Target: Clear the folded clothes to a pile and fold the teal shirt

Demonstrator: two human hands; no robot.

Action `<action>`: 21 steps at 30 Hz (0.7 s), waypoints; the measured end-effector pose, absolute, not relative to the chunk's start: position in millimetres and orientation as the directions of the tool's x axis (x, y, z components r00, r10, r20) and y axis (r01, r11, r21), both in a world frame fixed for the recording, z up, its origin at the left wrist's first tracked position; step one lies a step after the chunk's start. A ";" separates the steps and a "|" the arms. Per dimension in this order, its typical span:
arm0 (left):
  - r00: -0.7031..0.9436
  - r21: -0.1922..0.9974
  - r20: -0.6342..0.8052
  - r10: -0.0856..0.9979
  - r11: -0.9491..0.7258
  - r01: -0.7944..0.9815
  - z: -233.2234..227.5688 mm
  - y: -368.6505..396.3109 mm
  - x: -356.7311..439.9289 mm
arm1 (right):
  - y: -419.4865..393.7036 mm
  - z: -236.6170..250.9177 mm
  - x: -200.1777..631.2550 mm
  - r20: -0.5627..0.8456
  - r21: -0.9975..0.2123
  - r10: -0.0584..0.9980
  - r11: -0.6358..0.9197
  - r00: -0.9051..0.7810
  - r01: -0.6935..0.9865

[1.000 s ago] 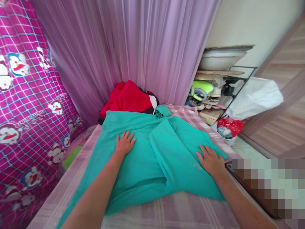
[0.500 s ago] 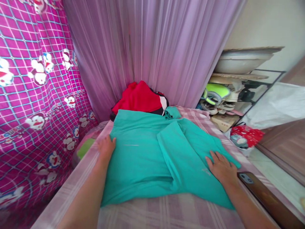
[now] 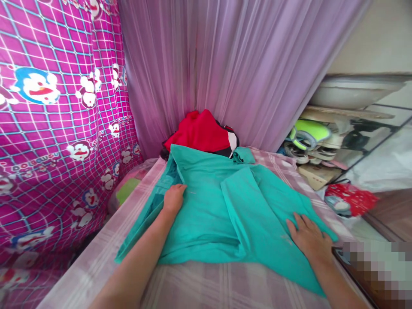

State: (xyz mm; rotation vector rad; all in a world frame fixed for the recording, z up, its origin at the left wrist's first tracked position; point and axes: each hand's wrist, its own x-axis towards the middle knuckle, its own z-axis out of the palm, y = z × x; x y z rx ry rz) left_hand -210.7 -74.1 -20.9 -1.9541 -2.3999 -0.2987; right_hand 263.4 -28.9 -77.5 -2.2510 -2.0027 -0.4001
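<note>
A teal long-sleeved shirt (image 3: 206, 214) lies spread on the bed, with one sleeve laid diagonally across its body. My left hand (image 3: 174, 198) is closed on the upper layer of the shirt near its left edge. The hem stands apart there, and the inside of the lower layer shows to the left of the hand. Flat on the shirt's right part rests my right hand (image 3: 310, 236), its fingers spread and nothing held in them.
Behind the shirt sits a heap of red and black clothing (image 3: 202, 131) against a purple curtain (image 3: 238, 64). A patterned pink curtain (image 3: 64, 137) hangs on the left. To the right are a phone (image 3: 357, 274), partly blurred out, and a rack with shoes (image 3: 312, 150).
My left hand has moved from beside the shirt's left edge to the right and taken hold of the upper layer, pulling it away from the lower one. My right hand stays flat on the shirt.
</note>
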 end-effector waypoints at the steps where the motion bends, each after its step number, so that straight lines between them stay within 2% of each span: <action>1: -0.171 0.120 0.145 0.975 0.154 0.981 -22.6 -73.9 -205.7 | -27.9 -77.8 264.5 0.259 0.091 0.961 -0.126 0.099 0.988; 4: -0.101 0.088 0.138 0.985 0.090 0.992 -24.2 -74.4 -196.6 | -25.7 -78.1 267.6 0.239 0.067 0.967 -0.103 0.084 0.992; 9: -0.093 0.043 0.119 0.989 0.088 0.995 -22.7 -78.4 -187.2 | -27.1 -75.8 266.4 0.242 0.063 0.967 -0.097 0.079 0.993; 16: -0.113 0.058 0.106 0.988 0.108 0.993 -36.0 -90.2 -173.1 | -30.0 -77.1 264.2 0.297 0.071 0.952 -0.097 0.072 0.993; 21: -0.073 0.075 0.119 0.990 0.065 0.995 -43.0 -95.3 -170.8 | -25.5 -77.9 270.7 0.253 0.072 0.966 -0.080 0.060 0.994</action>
